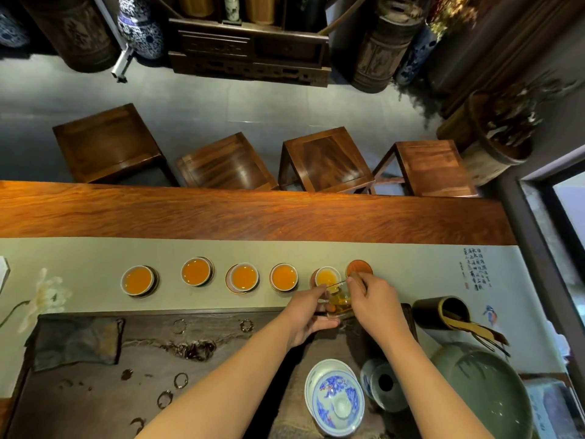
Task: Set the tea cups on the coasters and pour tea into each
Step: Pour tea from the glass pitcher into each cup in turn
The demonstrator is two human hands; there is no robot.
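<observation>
Table (pixel 253 217) carries pale runner (pixel 95 251), dark tea tray (pixel 95 375) nearest you. Four stools (pixel 326 160) beyond. Six coasters in row on runner; five hold cups (pixel 138 280) with amber tea, fifth cup (pixel 328 276) paler, partly filled; sixth coaster (pixel 359 268) bare, partly hidden by your right hand (pixel 376 299). Glass pitcher (pixel 338 301) tilted at fifth cup, mostly hidden between your hands. Your left hand (pixel 305 315) curls fingers around its side; right fingers closed on it, exact grip unclear.
</observation>
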